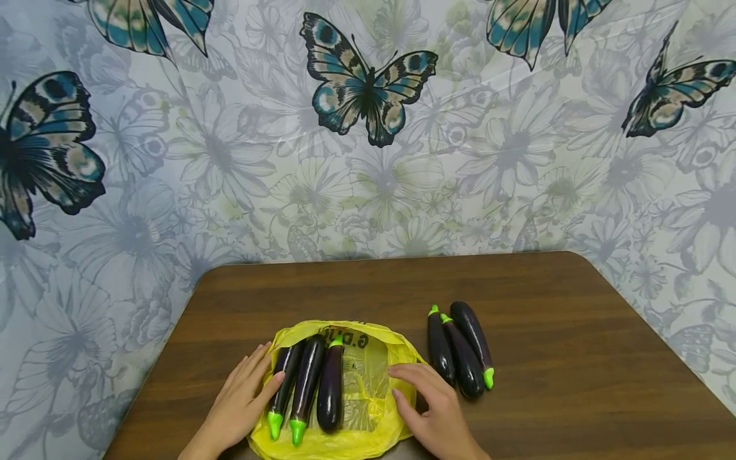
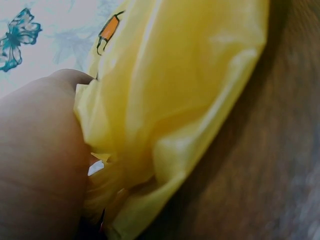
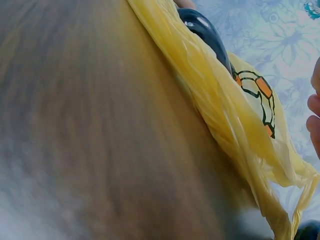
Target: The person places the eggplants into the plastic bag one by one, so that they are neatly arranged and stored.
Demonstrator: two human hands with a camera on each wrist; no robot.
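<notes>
A yellow plastic bag point(image 1: 374, 390) lies flat on the brown wooden table point(image 1: 575, 383) near its front edge. Three dark purple eggplants point(image 1: 308, 383) with green stems lie side by side on the bag's left half. My left hand point(image 1: 244, 396) rests flat on the bag's left edge, its fingertips touching the leftmost eggplant point(image 1: 285, 380). At the bag's right edge, my right hand point(image 1: 428, 399) presses down with relaxed fingers. Three more eggplants point(image 1: 460, 348) lie on the bare table just right of that hand. The wrist views show the bag point(image 2: 170, 100) point(image 3: 240, 120) close up and one eggplant point(image 3: 205, 32).
A floral cloth with butterflies point(image 1: 368, 83) hangs behind and around the table. The table's rounded far corners sit at left and right. Bare wood point(image 1: 345, 287) stretches behind the bag and across the right side.
</notes>
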